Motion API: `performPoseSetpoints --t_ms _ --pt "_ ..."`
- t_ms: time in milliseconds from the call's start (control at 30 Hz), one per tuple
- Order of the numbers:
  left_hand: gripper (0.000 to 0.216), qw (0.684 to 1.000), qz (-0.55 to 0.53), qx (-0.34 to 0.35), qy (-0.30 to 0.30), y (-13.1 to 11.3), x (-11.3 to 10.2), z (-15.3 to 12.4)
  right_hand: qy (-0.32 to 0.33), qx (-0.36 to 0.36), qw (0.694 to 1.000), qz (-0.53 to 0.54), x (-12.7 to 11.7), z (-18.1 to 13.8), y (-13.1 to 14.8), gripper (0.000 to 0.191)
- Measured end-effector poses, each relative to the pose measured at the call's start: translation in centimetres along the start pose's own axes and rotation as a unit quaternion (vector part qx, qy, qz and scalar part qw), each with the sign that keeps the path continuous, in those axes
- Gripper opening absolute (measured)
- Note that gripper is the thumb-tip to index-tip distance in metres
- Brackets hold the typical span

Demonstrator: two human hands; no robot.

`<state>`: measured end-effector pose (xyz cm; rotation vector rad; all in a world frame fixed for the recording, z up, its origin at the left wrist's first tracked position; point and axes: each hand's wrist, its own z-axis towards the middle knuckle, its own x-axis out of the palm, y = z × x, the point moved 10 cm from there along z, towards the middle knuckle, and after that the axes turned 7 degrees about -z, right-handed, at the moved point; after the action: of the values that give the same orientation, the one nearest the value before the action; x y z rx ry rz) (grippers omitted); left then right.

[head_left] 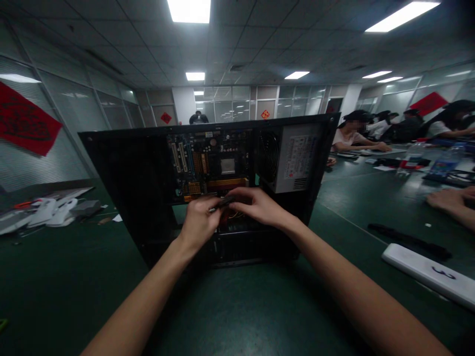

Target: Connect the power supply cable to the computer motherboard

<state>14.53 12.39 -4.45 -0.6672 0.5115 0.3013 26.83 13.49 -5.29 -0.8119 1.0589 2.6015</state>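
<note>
An open black computer case [122, 198] stands on the green table, its inside facing me. In it are a motherboard [237, 148] with a bare silver processor [227, 166] and a grey power supply [295, 157] at the upper right. Below the orange memory slots [228, 184], my left hand [199, 217] and my right hand [260, 205] meet, fingers closed on a small dark part [224, 201]. Its kind is too dim and covered to tell. Behind my right fingers, reddish and yellow wires [234, 214] hang in the case.
To the right lie a white power strip [430, 274] marked 3 and a black strap-like thing [408, 240]. Bottles [411, 157] and another person's hand [451, 201] are further right. White and grey items [55, 211] are piled at the left. Several people sit at the far right.
</note>
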Motion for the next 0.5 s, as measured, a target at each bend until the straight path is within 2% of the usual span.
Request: performPoseSetpoints --t_ms 67,167,267,367,500 --pt "0.019 1.0 -0.004 -0.009 0.011 -0.1 0.3 0.0 0.002 -0.02 0.999 -0.039 -0.3 -0.1 0.5 0.025" --pt "0.024 0.989 -0.107 -0.089 0.047 1.1 1.5 0.2 -0.03 -0.031 0.996 -0.076 -1.3 -0.2 1.0 0.022" --pt "0.034 0.942 -0.247 -0.173 0.145 2.1 4.0 -0.2 -0.066 -0.028 0.996 -0.047 -1.9 -0.2 1.3 0.021" --pt "0.035 0.898 -0.306 -0.209 0.238 2.3 5.6 -1.1 -0.081 -0.008 0.997 -0.012 -1.9 0.0 1.1 0.02" --pt "0.033 0.912 -0.257 -0.201 0.248 2.6 5.1 -1.2 -0.016 0.051 0.998 0.039 -0.3 0.1 -0.1 0.021"
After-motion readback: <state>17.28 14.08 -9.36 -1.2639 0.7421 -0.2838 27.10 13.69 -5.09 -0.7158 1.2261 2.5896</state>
